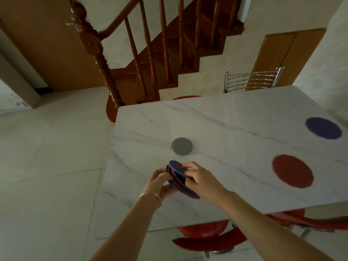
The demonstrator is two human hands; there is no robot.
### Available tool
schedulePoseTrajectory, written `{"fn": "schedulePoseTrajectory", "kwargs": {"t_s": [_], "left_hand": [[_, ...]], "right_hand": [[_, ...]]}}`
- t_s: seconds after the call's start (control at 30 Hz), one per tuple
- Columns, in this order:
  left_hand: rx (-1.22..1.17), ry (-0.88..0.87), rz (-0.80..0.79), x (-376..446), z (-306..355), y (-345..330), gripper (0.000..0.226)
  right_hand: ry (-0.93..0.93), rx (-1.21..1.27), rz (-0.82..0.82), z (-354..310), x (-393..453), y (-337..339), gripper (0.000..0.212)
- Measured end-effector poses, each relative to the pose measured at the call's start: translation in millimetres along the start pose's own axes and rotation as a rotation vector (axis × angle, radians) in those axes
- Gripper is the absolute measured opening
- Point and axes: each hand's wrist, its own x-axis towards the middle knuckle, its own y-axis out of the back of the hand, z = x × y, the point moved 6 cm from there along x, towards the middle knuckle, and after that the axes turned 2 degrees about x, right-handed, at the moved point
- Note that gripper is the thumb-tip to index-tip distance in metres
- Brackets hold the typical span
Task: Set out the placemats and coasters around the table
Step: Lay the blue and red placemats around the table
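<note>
Over the white marble table [216,119], my left hand [160,182] holds a small stack of round purple and dark red mats [179,178] on edge. My right hand [200,178] pinches the top purple mat of that stack with thumb and fingers. A small grey round coaster [182,146] lies flat on the table just beyond the hands. A round red placemat [292,171] lies to the right. A round purple placemat [323,127] lies further back right, near the table's edge.
A red chair [205,237] is tucked under the near edge, and another red seat [310,222] sits at the right. A chrome-backed chair [252,80] stands at the far side. A wooden staircase [150,53] rises behind the table; tiled floor spreads left.
</note>
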Motion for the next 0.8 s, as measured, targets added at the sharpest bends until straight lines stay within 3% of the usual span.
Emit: {"fn": "schedulePoseTrajectory", "kwargs": {"t_s": [0.4, 0.8], "left_hand": [[-0.04, -0.03, -0.013, -8, -2, 7, 0.018], [-0.017, -0.006, 0.077, 2, -3, 17, 0.026]], "right_hand": [[0.043, 0.005, 0.016, -11, 6, -12, 0.023], [0.082, -0.121, -0.045, -10, 14, -9, 0.026]]}}
